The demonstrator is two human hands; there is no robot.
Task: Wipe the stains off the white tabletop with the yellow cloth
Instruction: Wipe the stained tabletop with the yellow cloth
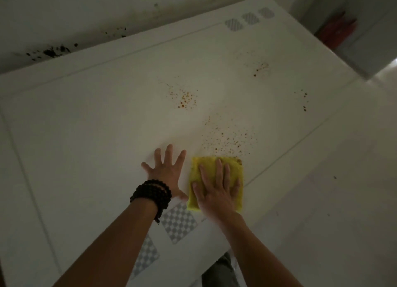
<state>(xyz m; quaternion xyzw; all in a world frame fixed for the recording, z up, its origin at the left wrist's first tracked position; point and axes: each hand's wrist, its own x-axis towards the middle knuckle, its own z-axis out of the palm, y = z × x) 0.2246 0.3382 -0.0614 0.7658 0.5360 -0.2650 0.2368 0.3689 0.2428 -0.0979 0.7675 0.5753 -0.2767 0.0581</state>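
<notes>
While the right hand (217, 190) presses flat, fingers spread, on the folded yellow cloth (206, 164) near the front edge of the white surface (96, 125), the left hand (165, 170) rests just beside it, open-palmed, its grip empty. Reddish-brown stains (227, 140) speckle the surface beyond the cloth; grey checkered patches (178, 222) mark its border.

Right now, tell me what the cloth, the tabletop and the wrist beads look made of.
Yellow cloth: soft matte fabric, folded into a pad. White tabletop: smooth, slightly glossy, perhaps glass or laminate; it shows soft sheen. Beads: dark, round, possibly wood; too dim to confirm.
</notes>
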